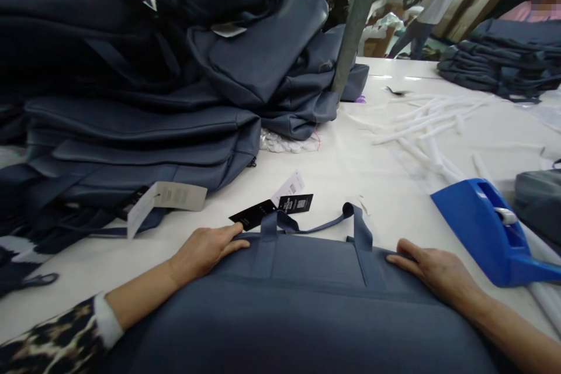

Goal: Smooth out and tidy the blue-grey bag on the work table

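A dark blue bag (315, 315) with strap handles lies before me on the white table. My left hand (208, 248) grips its far edge left of the handles, thumb on the near side and fingers over the edge. At the far edge's right part, my right hand (432, 269) pinches the fabric in the same way. Between the hands, the webbing handle (324, 225) flops over the far side. Black hang tags (254, 214) and a white tag (289, 184) lie just beyond the bag, near my left hand.
Similar dark blue bags (144, 146) are piled at the left, some with tags. A metal post (359, 23) rises behind them. At the right lie a blue dustpan (486, 234) and white foam-like strips (432, 123). Folded bags (504, 61) and people are farther back.
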`<state>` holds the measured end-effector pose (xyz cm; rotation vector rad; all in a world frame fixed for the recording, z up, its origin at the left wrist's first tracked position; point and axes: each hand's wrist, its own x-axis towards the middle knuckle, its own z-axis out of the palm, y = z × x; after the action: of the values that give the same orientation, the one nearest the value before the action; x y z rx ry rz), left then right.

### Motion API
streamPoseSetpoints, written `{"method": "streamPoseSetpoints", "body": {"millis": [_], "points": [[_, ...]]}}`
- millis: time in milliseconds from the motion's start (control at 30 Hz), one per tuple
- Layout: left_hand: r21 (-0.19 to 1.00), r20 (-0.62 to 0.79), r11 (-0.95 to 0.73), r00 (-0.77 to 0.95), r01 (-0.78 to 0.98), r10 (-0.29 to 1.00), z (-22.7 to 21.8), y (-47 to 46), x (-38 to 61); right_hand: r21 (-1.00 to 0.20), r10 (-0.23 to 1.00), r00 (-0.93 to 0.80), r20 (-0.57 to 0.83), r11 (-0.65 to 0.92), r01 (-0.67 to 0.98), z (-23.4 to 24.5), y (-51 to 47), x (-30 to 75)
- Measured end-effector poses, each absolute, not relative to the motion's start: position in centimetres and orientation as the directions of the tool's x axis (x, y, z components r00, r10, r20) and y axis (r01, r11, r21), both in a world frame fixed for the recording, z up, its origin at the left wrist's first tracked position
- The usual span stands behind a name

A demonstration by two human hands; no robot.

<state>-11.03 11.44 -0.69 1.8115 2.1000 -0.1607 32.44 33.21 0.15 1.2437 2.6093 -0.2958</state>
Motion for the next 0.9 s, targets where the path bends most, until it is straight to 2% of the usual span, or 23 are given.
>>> {"method": "streamPoseSetpoints", "body": {"millis": [67, 200, 300, 367, 467, 633, 733, 800, 833, 900], "points": [[0.099, -0.339, 0.182, -0.138, 0.978, 0.93, -0.7, 11.8, -11.0, -0.023, 0.731, -0.59, -0.344, 0.621, 0.783, -0.2, 33.2, 31.9], [0.116, -0.367, 0.148, -0.096, 0.982, 0.925, 3.0, 12.6, -11.0, 0.02, 0.721, -0.599, -0.349, 0.644, 0.764, 0.0, 33.3, 31.3], [0.099, -0.227, 0.07, -0.046, 0.993, 0.973, 7.5, 12.4, -8.2, 0.004, 0.714, -0.615, -0.335, 0.654, 0.757, 0.2, 33.2, 31.3], [0.148, -0.152, -0.02, 0.043, 0.989, 0.988, 9.1, 11.9, -4.4, -0.009, 0.714, -0.625, -0.317, 0.657, 0.754, 0.1, 33.1, 31.4], [0.365, -0.128, -0.288, 0.354, 0.885, 0.926, 7.4, 11.2, 1.4, -0.013, 0.715, -0.632, -0.299, 0.659, 0.752, -0.3, 33.2, 31.5], [0.435, -0.141, -0.291, 0.383, 0.852, 0.913, 2.0, 11.2, 4.4, 0.036, 0.703, -0.642, -0.305, 0.683, 0.73, 2.4, 34.3, 30.8], [0.45, -0.144, -0.3, 0.4, 0.841, 0.905, 1.4, 11.3, 3.8, -0.017, 0.665, -0.741, -0.092, 0.743, 0.669, 5.5, 32.7, 30.1], [0.434, -0.139, -0.305, 0.398, 0.848, 0.907, 1.4, 11.3, 3.6, -0.084, 0.567, -0.82, 0.076, 0.823, 0.561, 6.4, 29.9, 29.9], [0.418, -0.134, -0.311, 0.397, 0.854, 0.908, 1.4, 11.3, 3.6, -0.1, 0.503, -0.857, 0.116, 0.864, 0.493, 6.3, 28.2, 29.9], [0.385, -0.119, -0.325, 0.395, 0.864, 0.911, 1.3, 11.2, 3.8, -0.056, 0.373, -0.916, 0.145, 0.928, 0.369, 4.9, 25.0, 30.3]]}}
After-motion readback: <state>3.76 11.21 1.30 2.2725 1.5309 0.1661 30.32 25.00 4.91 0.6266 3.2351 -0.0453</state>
